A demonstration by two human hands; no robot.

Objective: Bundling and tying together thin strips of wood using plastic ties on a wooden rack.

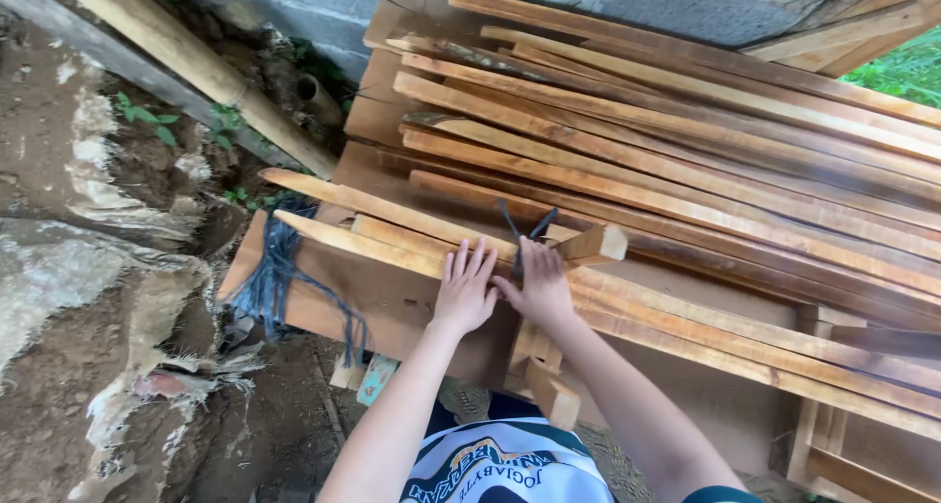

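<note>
My left hand [465, 289] lies flat, fingers spread, on a bundle of long wooden slats [392, 230] that rests on a brown board [372, 302]. My right hand [537, 285] is next to it on the same slats, its fingers pinching a dark strap [520, 230] whose two ends stick up just beyond the fingertips. A short wooden block [594, 244] sits right beside my right hand.
A large stack of long slats [706, 160] slopes away to the right against a grey block wall [676, 3]. A bunch of dark straps [270, 277] hangs off the board's left end. A thick pole [186, 57] leans at upper left; bare earth and torn sacking [108, 297] lie left.
</note>
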